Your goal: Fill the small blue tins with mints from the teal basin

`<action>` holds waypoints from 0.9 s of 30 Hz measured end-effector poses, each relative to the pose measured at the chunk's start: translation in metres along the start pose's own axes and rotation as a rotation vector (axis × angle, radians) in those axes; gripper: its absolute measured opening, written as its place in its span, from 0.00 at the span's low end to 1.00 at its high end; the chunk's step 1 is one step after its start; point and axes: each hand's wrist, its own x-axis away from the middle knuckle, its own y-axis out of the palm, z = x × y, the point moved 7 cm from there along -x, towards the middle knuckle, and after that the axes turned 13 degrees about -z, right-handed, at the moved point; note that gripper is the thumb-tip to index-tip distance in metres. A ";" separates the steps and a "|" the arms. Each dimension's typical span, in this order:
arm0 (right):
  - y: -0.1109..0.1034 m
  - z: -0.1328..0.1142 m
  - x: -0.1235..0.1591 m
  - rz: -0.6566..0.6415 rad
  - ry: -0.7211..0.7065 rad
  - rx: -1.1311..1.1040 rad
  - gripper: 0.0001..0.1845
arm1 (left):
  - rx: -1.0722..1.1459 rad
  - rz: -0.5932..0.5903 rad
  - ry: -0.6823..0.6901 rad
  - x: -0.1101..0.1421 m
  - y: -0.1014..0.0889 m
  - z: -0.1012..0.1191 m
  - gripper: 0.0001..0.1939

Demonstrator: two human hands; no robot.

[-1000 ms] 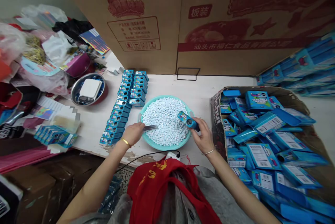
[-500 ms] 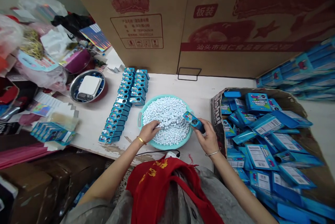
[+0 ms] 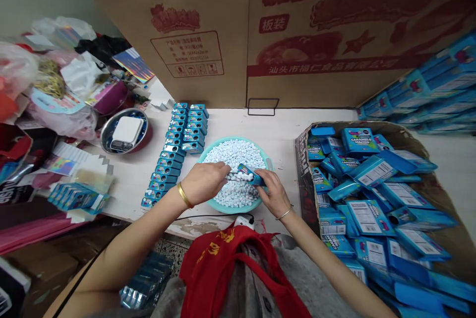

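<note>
A round light-green basin (image 3: pixel 270 161) full of small white candies (image 3: pixel 238 152) stands in front of me. My right hand (image 3: pixel 274 191) grips a small blue candy box (image 3: pixel 253 177) above the basin, tilted, with white candies showing at its hole. Beside the box, over the candies, is my left hand (image 3: pixel 208 181), palm down, fingers drawn together. Whatever sits in its fingertips is hidden. Left of the basin, small blue boxes (image 3: pixel 169 164) with dark round holes stand in two rows, several of them with white candies on or in them.
On the right, an open carton (image 3: pixel 307 171) holds many blue boxes. A large brown carton (image 3: pixel 201 90) walls off the back. At left are a metal bowl (image 3: pixel 145 142) with a white scale (image 3: pixel 128 132) and piled bags. A black cable (image 3: pixel 208 216) runs along the front edge.
My right hand has brought the blue box leftward, further over the basin. My left hand has risen from the candies up to the box's end. The view has shifted slightly.
</note>
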 end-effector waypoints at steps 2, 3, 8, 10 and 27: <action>0.002 -0.001 0.000 -0.005 -0.008 -0.007 0.23 | -0.007 0.001 -0.030 0.004 -0.010 0.013 0.08; 0.003 -0.001 0.000 -0.006 -0.009 -0.011 0.23 | 0.007 0.011 -0.035 0.006 -0.015 0.017 0.09; 0.000 0.004 0.003 0.025 0.021 -0.037 0.22 | 0.005 0.101 -0.077 0.016 -0.011 -0.001 0.09; -0.006 0.009 0.006 0.052 0.049 -0.052 0.22 | -0.001 0.115 -0.158 0.015 0.012 -0.033 0.09; -0.036 0.032 0.022 0.170 0.215 -0.017 0.19 | 0.523 0.240 -0.163 -0.084 0.161 -0.059 0.14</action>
